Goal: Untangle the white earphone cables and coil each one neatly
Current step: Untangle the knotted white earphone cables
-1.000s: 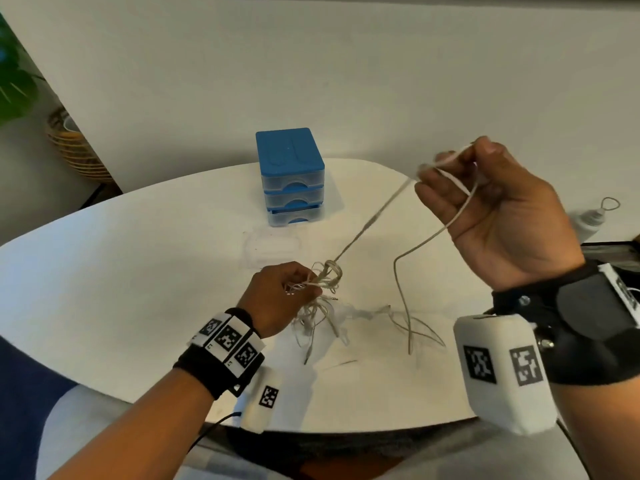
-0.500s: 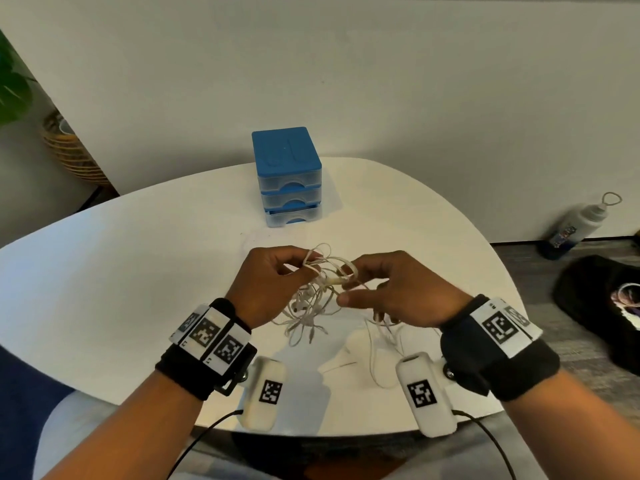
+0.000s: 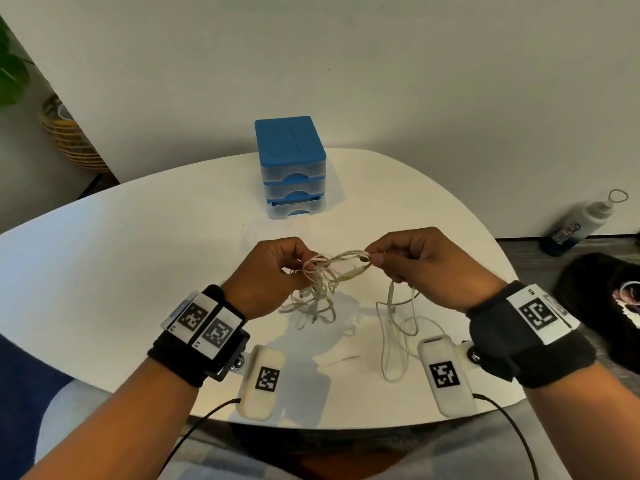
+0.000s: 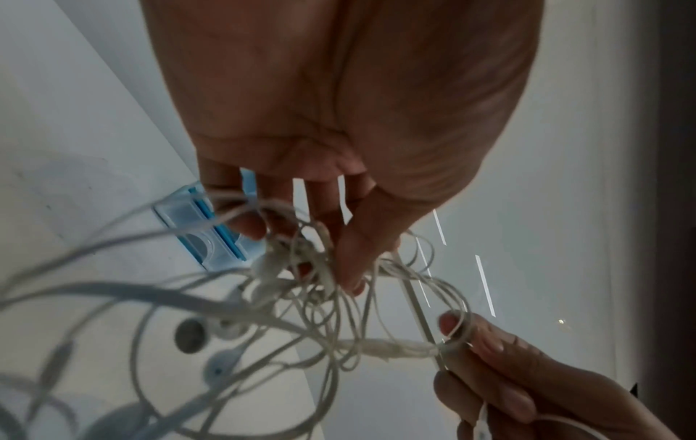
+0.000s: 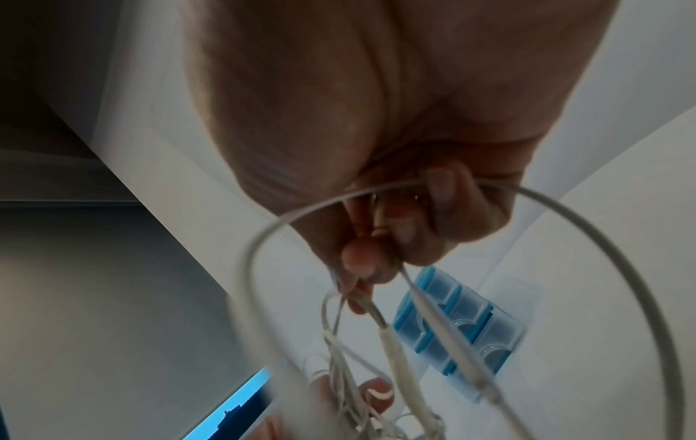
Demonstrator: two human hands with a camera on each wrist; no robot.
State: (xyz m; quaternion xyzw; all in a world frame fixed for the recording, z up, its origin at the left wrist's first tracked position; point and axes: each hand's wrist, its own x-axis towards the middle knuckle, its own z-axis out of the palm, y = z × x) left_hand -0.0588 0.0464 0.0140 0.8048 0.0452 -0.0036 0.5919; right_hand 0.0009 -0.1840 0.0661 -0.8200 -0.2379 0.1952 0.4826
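A tangle of white earphone cables (image 3: 320, 285) hangs between both hands above the white table (image 3: 121, 265). My left hand (image 3: 273, 271) pinches the knotted bunch (image 4: 301, 268) at its left side, thumb against curled fingers. My right hand (image 3: 415, 261) pinches a strand (image 3: 353, 256) at the bunch's right end; the same pinch shows in the right wrist view (image 5: 373, 268). A freed length of cable (image 3: 394, 334) drops from the right hand in loops onto the table. Earbuds (image 4: 192, 336) dangle blurred below the knot.
A small blue three-drawer plastic box (image 3: 292, 168) stands at the table's back middle. On the floor to the right lie a white bottle (image 3: 581, 223) and a dark bag (image 3: 606, 306). A wicker basket (image 3: 69, 140) sits at far left.
My right hand came down from a raised pull at the right and met the left hand at the knot. Both hands now hold the bunch slightly stretched between them.
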